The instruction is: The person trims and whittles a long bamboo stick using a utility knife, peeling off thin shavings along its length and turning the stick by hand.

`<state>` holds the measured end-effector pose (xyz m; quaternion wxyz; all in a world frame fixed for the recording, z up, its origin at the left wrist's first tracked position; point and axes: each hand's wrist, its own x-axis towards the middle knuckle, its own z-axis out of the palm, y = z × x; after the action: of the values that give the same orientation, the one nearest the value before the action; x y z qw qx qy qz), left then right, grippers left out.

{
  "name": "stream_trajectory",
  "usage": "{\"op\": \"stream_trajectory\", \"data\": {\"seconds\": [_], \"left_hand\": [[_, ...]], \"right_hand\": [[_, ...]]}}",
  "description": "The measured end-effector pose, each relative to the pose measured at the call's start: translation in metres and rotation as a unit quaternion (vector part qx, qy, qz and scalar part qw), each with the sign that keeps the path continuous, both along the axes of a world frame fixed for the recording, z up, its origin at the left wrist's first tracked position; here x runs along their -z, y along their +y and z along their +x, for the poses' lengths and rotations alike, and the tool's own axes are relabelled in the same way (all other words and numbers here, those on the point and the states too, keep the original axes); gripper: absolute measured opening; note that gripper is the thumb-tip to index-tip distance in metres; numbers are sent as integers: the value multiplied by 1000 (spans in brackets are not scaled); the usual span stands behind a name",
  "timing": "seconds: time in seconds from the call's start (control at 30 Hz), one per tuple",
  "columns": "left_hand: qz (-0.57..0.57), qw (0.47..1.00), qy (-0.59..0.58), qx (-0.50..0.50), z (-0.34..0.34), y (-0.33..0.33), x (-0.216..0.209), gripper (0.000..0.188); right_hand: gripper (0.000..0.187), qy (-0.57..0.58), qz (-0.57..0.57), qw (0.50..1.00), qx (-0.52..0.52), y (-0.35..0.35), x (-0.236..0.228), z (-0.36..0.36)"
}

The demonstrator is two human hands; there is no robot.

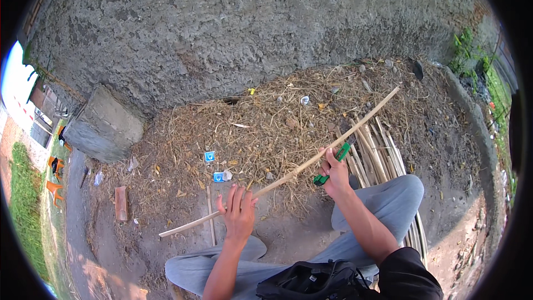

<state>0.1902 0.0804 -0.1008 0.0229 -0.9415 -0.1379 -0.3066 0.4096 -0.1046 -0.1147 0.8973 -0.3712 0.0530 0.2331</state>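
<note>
A long, slender bamboo strip [294, 173] slants across in front of me, its far end up to the right. My left hand [239, 214] is around its lower part, back of the hand up, fingers partly extended over it; part of the grip is hidden. My right hand [335, 178] is closed on a green-handled utility knife [342, 152], with the strip passing at its thumb and the knife. The blade cannot be made out. Beside my right knee lies a bundle of similar pale strips [375, 153].
Dry shavings and leaves [250, 133] cover the ground up to a rough grey wall [250, 33]. A concrete block [105, 125] stands at the left, near a reddish brick [121, 203]. Two small blue packets [209, 156] and a thin stick [210, 216] lie close to my left hand.
</note>
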Motion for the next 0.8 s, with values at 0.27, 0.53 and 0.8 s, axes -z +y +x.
{"op": "stream_trajectory", "data": {"seconds": [0.27, 0.53, 0.8], "left_hand": [[-132, 990, -33, 24, -7, 19, 1, 28], [-139, 989, -55, 13, -9, 32, 1, 25], [-104, 994, -24, 12, -9, 27, -2, 34]], "right_hand": [[14, -31, -56, 997, -38, 2, -19, -16], [14, -30, -81, 996, -29, 5, -15, -24], [14, -27, -80, 995, -48, 4, -8, -22]]}}
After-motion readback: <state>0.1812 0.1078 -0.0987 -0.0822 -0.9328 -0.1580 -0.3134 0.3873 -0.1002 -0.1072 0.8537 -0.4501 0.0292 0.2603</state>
